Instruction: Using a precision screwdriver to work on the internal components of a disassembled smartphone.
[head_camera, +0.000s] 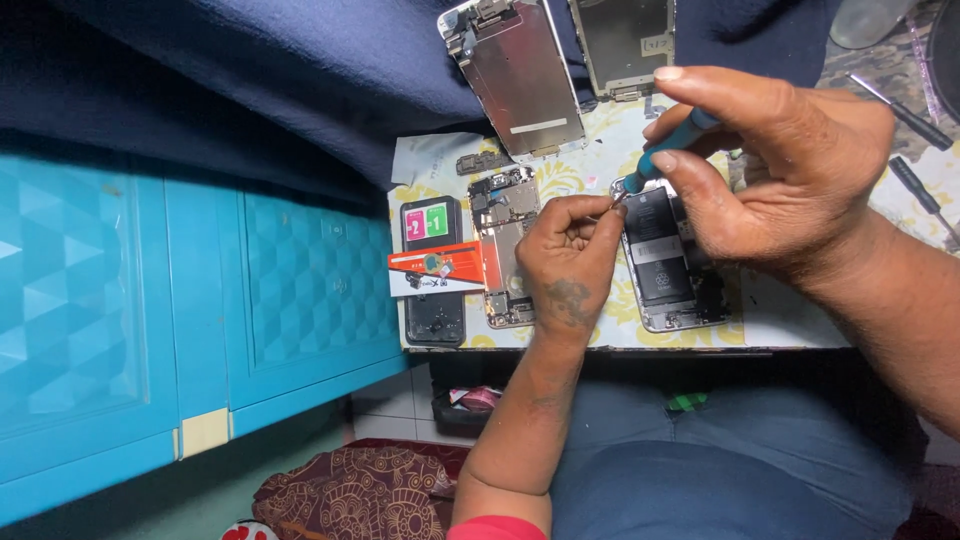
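My right hand (775, 170) grips a teal-handled screwdriver (668, 150), its tip down at the top corner of an opened phone (665, 265) with a black battery, lying on a small table (780, 325). My left hand (570, 255) rests beside that phone, fingers pinched together at the same corner, near the screwdriver tip; whether they hold a tiny part I cannot tell. Left of my hand lies a second opened phone body (500, 215) with its circuit board showing.
Two detached screen assemblies (520, 75) lie at the table's far edge. A black phone under a red-and-white packet (435, 268) sits at the left. More screwdrivers (915, 185) lie at the right. Blue cabinet (150, 300) stands left; dark cloth (280, 80) behind.
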